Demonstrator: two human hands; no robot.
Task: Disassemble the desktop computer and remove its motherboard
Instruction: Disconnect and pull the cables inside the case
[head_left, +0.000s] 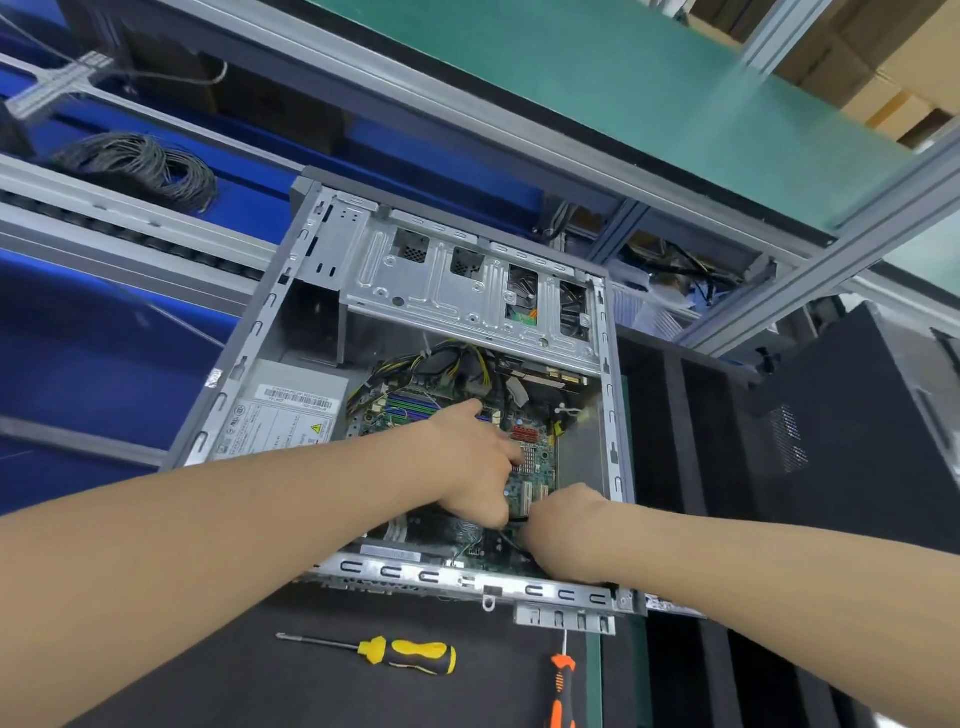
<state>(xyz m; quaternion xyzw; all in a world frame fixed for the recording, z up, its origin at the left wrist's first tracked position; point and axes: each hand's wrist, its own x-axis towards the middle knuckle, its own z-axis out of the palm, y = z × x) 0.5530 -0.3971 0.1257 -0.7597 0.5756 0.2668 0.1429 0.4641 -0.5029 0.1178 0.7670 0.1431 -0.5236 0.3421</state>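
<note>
We see a metal drive cage (467, 291) spanning the far half of the computer case (415, 571), with a yellow-and-black cable bundle (447, 364) below it and the power supply (291, 415) at left. The motherboard (535, 467) lies flat inside the case. Our left hand (478, 457) rests on it with thumb and forefinger apart. Our right hand (566, 535) curls at a black cable (511, 540); we cannot tell its fingers' grip. The case lies open side up, its long axis running away from us. On the dark surface (260, 686) lie a yellow screwdriver (410, 656) and an orange screwdriver (562, 686). A green shelf (623, 88) stands above.
</note>
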